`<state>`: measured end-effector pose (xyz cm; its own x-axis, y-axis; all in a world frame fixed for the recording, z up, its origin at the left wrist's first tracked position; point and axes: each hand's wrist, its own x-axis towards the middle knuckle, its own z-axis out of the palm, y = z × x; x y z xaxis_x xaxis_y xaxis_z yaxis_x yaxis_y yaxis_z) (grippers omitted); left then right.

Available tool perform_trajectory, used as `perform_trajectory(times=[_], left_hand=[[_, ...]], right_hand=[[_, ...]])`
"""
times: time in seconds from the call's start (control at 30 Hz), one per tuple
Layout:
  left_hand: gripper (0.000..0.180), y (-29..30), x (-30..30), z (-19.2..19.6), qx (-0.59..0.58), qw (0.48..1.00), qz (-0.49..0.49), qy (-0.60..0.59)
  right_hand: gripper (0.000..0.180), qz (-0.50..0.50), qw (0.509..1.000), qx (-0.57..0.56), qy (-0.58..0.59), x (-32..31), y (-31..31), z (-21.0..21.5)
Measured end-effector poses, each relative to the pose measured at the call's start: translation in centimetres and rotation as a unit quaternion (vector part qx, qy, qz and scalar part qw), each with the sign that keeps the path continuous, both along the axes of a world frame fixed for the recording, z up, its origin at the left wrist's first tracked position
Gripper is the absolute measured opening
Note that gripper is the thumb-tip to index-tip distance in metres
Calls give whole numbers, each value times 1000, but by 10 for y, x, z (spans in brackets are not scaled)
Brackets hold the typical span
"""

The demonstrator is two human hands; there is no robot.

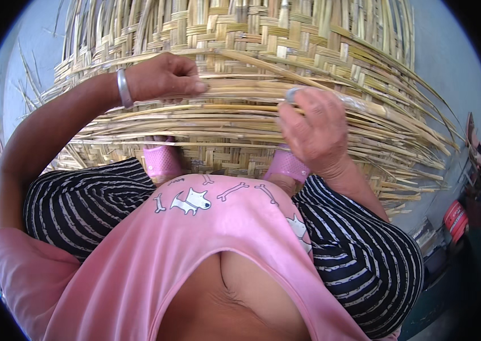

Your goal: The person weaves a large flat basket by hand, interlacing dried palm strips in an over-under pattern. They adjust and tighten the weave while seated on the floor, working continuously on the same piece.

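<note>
A woven mat (240, 31) of flat straw-coloured strips spreads in front of me. Across its near part lies a thick layer of loose long strips (223, 116). My left hand (166, 78), with a silver bangle on the wrist, is closed with thumb and forefinger pinched at a flat pale strip (246, 91). The same strip runs rightward to my right hand (315, 122), which is closed over it with curled fingers. A silvery band (291, 95) shows at a fingertip of the right hand. What lies under both palms is hidden.
My feet in pink perforated shoes (162, 162) rest on the mat, below the loose strips. Strip ends stick out over the grey floor (453, 68) on both sides. A red object (455, 220) and other dark items stand at the right edge.
</note>
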<state>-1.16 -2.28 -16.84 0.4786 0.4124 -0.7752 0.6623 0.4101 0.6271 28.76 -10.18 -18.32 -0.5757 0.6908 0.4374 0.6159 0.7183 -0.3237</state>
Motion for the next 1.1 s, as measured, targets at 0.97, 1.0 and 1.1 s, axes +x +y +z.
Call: perform_trajectory(times=[0.97, 1.0, 1.1], left_hand=[[33, 14, 20, -14, 86, 995, 53, -2], [33, 16, 29, -9, 96, 994, 55, -3], [34, 20, 55, 9, 142, 988, 57, -4]], right_hand=[[19, -144, 523, -558, 628, 40, 51, -19], [20, -151, 504, -552, 647, 42, 51, -20], [23, -133, 454, -554, 685, 42, 48, -21]])
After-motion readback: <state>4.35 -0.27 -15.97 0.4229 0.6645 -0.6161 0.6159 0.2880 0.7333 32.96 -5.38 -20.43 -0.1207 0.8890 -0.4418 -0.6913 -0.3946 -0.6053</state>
